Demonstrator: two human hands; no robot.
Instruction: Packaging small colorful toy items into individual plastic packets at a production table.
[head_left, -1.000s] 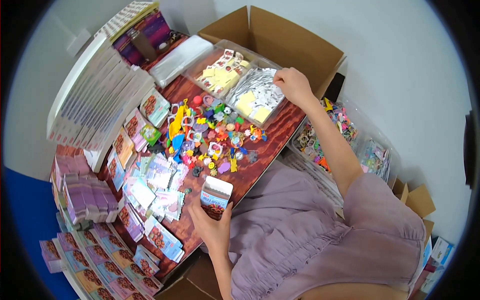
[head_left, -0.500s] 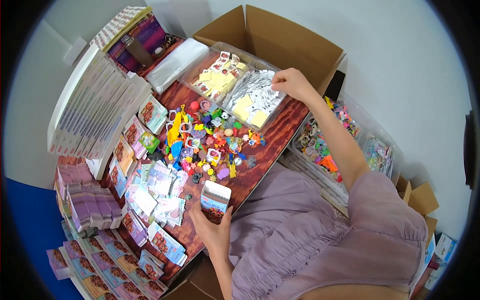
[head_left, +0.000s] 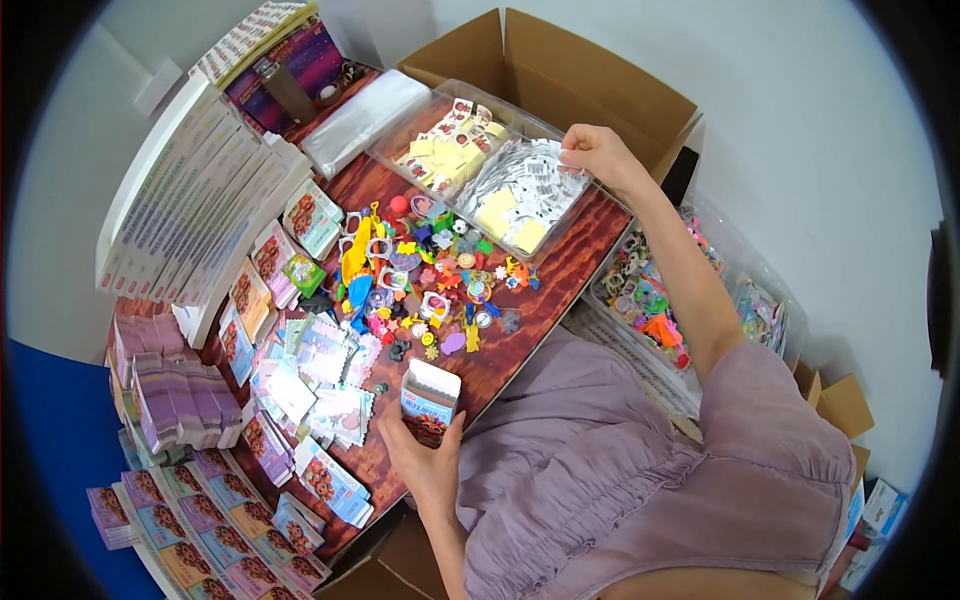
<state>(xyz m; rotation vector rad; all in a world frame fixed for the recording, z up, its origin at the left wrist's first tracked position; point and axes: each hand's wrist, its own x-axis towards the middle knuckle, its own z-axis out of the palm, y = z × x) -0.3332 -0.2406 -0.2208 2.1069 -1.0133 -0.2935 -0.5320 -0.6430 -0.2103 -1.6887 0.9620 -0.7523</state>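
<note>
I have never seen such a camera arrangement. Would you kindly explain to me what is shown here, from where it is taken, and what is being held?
There is no machine here: these are a person's two bare hands. The view comes from a wide fisheye camera on the person's head, looking down, so straight edges bend near the rim. Picture left is the person's left.

The left hand holds a small printed box, its top open. The right hand has its fingertips at the white paper slips in a clear divided tray; whether it grips one is hard to tell.

On the reddish-brown table also lie a spread of small colourful toys and some pale patterned packets.
</note>
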